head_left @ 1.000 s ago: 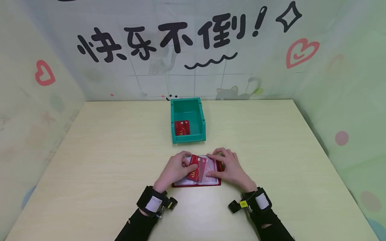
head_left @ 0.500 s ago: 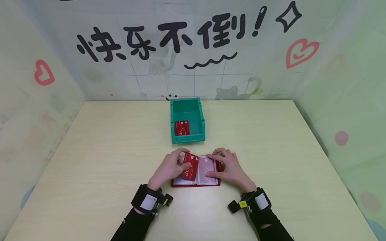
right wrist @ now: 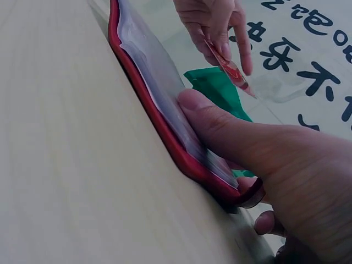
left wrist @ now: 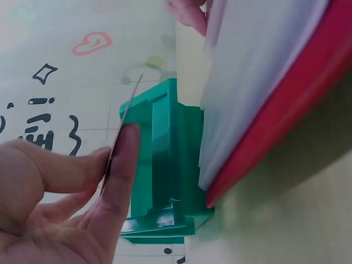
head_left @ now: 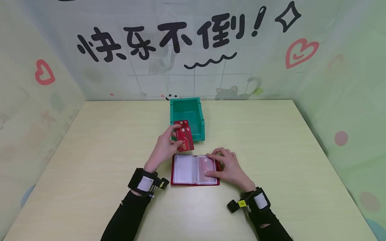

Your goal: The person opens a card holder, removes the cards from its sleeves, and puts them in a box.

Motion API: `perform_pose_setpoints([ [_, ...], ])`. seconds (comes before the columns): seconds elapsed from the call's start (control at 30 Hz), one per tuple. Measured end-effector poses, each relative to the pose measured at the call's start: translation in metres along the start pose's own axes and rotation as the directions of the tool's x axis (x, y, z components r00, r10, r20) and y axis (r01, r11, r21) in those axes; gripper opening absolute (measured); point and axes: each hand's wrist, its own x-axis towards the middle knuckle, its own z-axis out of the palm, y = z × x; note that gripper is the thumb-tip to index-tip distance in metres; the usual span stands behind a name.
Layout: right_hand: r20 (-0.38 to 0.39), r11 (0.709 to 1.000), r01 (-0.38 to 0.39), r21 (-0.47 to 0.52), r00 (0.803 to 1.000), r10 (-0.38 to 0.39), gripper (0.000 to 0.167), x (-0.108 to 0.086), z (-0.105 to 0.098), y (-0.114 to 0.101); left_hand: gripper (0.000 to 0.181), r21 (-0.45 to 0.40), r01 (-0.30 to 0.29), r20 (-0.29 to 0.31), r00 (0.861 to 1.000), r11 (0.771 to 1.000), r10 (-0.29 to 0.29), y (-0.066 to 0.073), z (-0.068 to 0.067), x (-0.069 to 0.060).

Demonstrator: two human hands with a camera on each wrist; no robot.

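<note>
My left hand (head_left: 163, 147) pinches a red VIP card (head_left: 187, 140) between thumb and fingers, over the front edge of a teal bin (head_left: 188, 108). Edge-on, the card (left wrist: 125, 110) looks thin in the left wrist view. Another red card (head_left: 184, 123) lies in the bin, partly hidden behind the held one. Nearer the person, a red card holder (head_left: 184, 170) lies spread open on the table. My right hand (head_left: 230, 168) holds its right side, the thumb (right wrist: 201, 107) on the clear pages. A pinkish card shape (head_left: 206, 164) shows in the right-hand sleeve.
The pale wooden table (head_left: 105, 150) ends at a printed backdrop (head_left: 120, 80) behind the bin. Printed side panels (head_left: 337, 110) stand left and right. A camera is strapped on each wrist, the left camera (head_left: 163, 184) close to the card holder's near-left corner.
My left hand has lifted the red card off the card holder and carried it forward and left to the bin's front edge, uncovering the left page. My right hand has stayed in place.
</note>
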Motion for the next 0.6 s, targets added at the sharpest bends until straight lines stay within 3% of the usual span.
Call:
perform_pose_setpoints([
  [0.17, -0.008, 1.000, 0.005, -0.010, 1.000, -0.005, 0.063, -0.001, 0.000, 0.001, 0.049, 0.156, -0.135, -0.097, 0.984, 0.978, 0.151, 0.015, 0.002, 0.023],
  [0.3, -0.007, 1.000, 0.018, -0.005, 1.000, -0.018, 0.063, 0.000, 0.001, 0.001, 0.026, 0.365, -0.172, -0.137, 0.962, 0.915, 0.235, 0.023, 0.003, 0.043],
  [0.4, -0.004, 1.000, 0.028, -0.006, 1.000, -0.028, 0.062, 0.000, 0.003, 0.002, 0.022, 0.487, -0.140, -0.156, 0.957, 0.862, 0.244, 0.021, 0.003, 0.055],
  [0.47, -0.002, 1.000, 0.027, -0.008, 1.000, -0.027, 0.062, 0.000, 0.004, 0.002, 0.032, 0.517, -0.104, -0.154, 0.965, 0.850, 0.212, 0.018, 0.003, 0.062],
  [0.6, -0.006, 1.000, 0.020, -0.009, 1.000, -0.020, 0.062, -0.001, 0.002, 0.003, 0.049, 0.477, -0.038, -0.146, 0.982, 0.878, 0.122, 0.019, 0.003, 0.073],
])
